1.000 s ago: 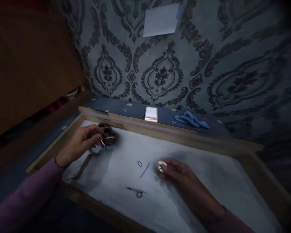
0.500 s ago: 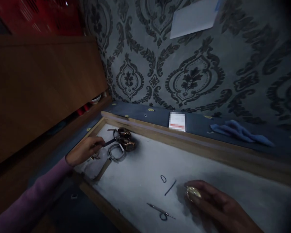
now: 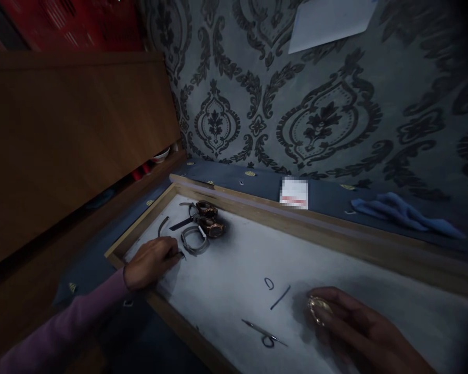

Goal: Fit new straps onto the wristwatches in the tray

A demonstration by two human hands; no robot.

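A round gold-coloured watch case [image 3: 319, 310] is at the right of the scene, raised over the near right part of a shallow wooden tray [image 3: 253, 200]. The right hand [image 3: 361, 324] has it clamped between thumb and fingers by its edge. Its shadow falls on the white lining [image 3: 226, 285] to the left.

Just left of that hand, on the lining, lie a thin dark rod [image 3: 281, 297], set at a slant, and a small dark ring [image 3: 272, 284] beyond it. Nearer lies a slim pointed metal tool [image 3: 257, 329], with a second small ring [image 3: 268, 347] against its near side.

At the left of the tray, the left hand [image 3: 152, 262] is low over the near rim, its fingers together on a small dark strip [image 3: 183, 255]; only a short end shows, so what it is cannot be told. Beyond this hand lie a curved strap piece [image 3: 163, 226], a flat dark strap [image 3: 181, 224] and a grey strap loop [image 3: 195, 251]. The loop sits beside two bronze-toned watches [image 3: 213, 227], close together in the far left part.

The tray rests on a dark blue patterned cover [image 3: 226, 169]. Past its far rim are a blurred-out white and red card [image 3: 294, 193] and, farther right, a crumpled blue cloth [image 3: 405, 214]. Ornate grey wallpaper [image 3: 257, 78] rises behind, with a white sheet [image 3: 331, 26] on it. At the far left stands a brown wooden cabinet [image 3: 74, 150], a red crate [image 3: 78, 26] on top.
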